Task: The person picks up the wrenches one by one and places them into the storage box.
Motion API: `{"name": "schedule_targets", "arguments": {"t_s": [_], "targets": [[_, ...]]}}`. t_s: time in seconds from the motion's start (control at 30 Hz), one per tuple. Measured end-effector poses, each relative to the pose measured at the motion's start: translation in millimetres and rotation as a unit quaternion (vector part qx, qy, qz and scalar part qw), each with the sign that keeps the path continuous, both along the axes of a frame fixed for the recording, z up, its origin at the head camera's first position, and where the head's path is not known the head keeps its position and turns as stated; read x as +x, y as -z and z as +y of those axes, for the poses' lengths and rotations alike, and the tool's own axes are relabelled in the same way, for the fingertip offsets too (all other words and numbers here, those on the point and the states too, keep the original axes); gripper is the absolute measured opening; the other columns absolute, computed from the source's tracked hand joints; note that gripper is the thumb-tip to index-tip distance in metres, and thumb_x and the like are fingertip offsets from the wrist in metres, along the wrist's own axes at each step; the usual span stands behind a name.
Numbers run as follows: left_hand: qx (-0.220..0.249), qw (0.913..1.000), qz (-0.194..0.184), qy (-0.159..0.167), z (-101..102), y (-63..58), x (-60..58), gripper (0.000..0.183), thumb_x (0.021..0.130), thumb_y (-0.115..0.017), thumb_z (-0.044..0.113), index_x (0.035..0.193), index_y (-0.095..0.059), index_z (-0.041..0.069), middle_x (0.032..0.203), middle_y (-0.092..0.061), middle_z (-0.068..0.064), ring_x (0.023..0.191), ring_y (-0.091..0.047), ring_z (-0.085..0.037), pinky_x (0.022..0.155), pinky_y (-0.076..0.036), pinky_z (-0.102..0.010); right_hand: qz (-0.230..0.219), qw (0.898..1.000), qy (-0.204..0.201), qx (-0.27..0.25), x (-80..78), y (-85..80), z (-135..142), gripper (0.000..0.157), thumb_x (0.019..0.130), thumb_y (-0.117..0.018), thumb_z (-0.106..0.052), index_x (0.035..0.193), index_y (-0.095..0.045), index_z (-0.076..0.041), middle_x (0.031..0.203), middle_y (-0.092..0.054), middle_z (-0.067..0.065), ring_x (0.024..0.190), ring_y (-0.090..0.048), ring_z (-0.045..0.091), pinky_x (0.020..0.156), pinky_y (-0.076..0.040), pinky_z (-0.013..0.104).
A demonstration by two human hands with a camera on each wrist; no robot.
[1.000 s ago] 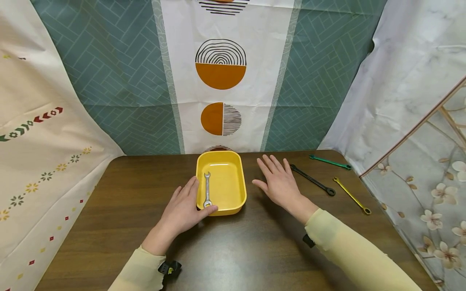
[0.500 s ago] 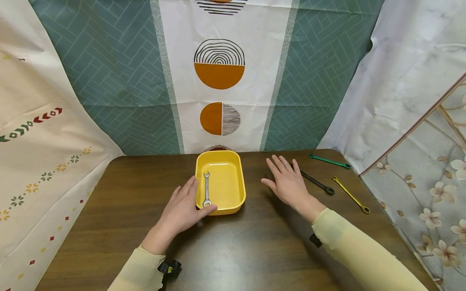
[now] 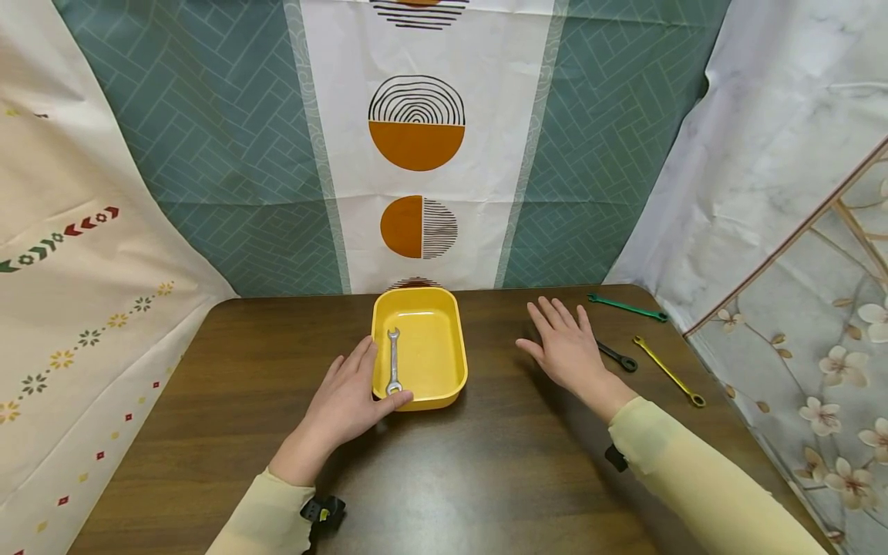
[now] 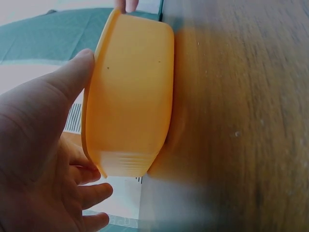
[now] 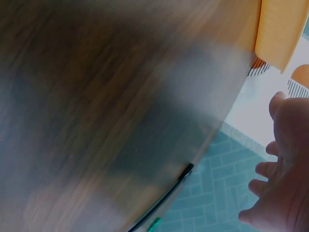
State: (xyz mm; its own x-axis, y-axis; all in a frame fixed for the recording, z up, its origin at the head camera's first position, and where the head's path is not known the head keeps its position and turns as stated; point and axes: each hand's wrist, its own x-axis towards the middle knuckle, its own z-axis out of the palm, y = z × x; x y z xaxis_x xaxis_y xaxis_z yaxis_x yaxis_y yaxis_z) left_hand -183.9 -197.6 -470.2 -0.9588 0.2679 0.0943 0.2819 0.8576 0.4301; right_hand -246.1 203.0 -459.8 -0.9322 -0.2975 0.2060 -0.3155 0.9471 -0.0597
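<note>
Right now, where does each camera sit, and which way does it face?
Head: worn on the head, facing forward and down at the table and yellow tray; left grip, right grip and both sleeves show.
Left wrist: worn there, facing the tray's outer side; the left grip shows, plus fingertips, likely the right grip's.
Right wrist: worn there, looking across the table toward the hanging cloth; only the right grip shows.
Shared: head and right wrist both show the black wrench.

A patterned curtain (image 3: 229,116) backs the brown wooden table (image 3: 458,486), cream cloth (image 3: 104,308) at left, flowered cloth (image 3: 791,308) right.
</note>
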Motion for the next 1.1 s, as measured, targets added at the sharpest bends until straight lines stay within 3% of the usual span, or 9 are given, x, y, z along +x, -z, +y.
{"name": "schedule_targets", "arguments": {"t_s": [1.1], "targets": [[0.002, 1.0000, 0.003, -0.001, 0, 1.8, 1.1, 0.119, 0.094, -0.077, 0.071, 0.169, -0.031, -0.007, 0.178, -0.028, -0.025, 0.162, -0.033, -0.043, 0.131, -0.023, -0.065, -0.034, 0.997, 0.058, 0.022, -5.2, 7.7, 54, 0.077, 0.114, -0.056, -0.053, 0.170, -0.039, -0.003, 0.175, -0.033, 0.027, 0.162, -0.028, 0.048, 0.129, -0.010, 0.075]]}}
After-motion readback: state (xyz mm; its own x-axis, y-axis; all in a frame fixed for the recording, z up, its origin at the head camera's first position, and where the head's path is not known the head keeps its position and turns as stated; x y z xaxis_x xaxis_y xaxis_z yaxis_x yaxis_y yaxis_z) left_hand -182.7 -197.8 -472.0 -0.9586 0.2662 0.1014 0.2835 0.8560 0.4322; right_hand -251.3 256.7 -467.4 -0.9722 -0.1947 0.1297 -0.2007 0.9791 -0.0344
